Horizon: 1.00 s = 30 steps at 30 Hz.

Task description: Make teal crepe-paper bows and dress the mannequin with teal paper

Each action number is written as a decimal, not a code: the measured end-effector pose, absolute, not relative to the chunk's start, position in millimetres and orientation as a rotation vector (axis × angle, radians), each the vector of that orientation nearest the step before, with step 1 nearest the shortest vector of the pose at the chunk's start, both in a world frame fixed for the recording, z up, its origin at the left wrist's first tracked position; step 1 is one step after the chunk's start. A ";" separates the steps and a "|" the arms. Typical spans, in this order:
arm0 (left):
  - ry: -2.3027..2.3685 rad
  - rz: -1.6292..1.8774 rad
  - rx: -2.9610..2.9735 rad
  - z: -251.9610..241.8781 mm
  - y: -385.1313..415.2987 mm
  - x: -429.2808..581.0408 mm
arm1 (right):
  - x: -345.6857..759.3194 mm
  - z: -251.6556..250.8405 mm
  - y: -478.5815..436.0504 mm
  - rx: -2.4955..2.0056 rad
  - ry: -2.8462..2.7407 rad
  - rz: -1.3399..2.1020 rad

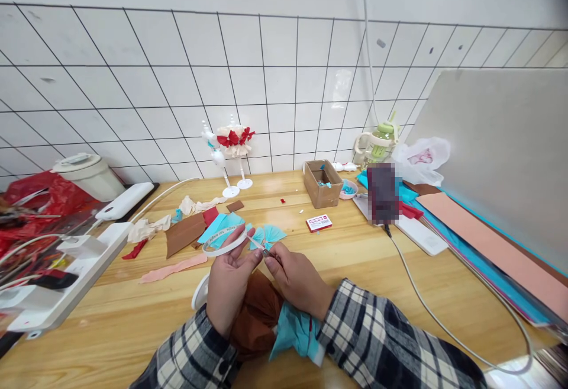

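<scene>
My left hand point(231, 279) has a narrow roll of white printed tape point(212, 253) looped over its fingers, the thumb pressing near the fingertips. From the roll a thin strip runs to the fingertips of my right hand point(295, 273), which pinch its end; a small dark thing shows there, too small to name. Just beyond the fingertips lies a pleated light-blue paper bow point(268, 236). Below the hands sit a gathered brown paper piece point(255, 324) and a gathered blue paper piece point(295, 333), both partly covered by my hands and sleeves.
Left are paper scraps point(184, 235) and a power strip point(75, 270). Decorated white stands point(242, 170), a cardboard box point(322, 190) and a small red-and-white box point(319, 223) stand farther back. Right are a blurred phone point(382, 193), its cable point(426, 306) and coloured sheets point(497, 241).
</scene>
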<state>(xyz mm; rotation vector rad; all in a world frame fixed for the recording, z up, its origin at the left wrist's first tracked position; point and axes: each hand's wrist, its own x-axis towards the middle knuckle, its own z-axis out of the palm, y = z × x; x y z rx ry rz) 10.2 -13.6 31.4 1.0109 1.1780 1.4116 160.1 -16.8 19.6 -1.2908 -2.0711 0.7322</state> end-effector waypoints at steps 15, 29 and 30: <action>1.261 1.366 1.076 31.8 -16.1 10.5 | 160.4 17.9 -14.5 -1.199 -1.977 0.805; 1.210 1.352 1.036 31.9 -16.5 10.1 | 162.5 18.9 -9.6 -1.219 -1.989 0.809; 1.202 1.352 1.032 32.3 -16.6 10.2 | 163.0 18.6 -9.4 -1.224 -1.998 0.802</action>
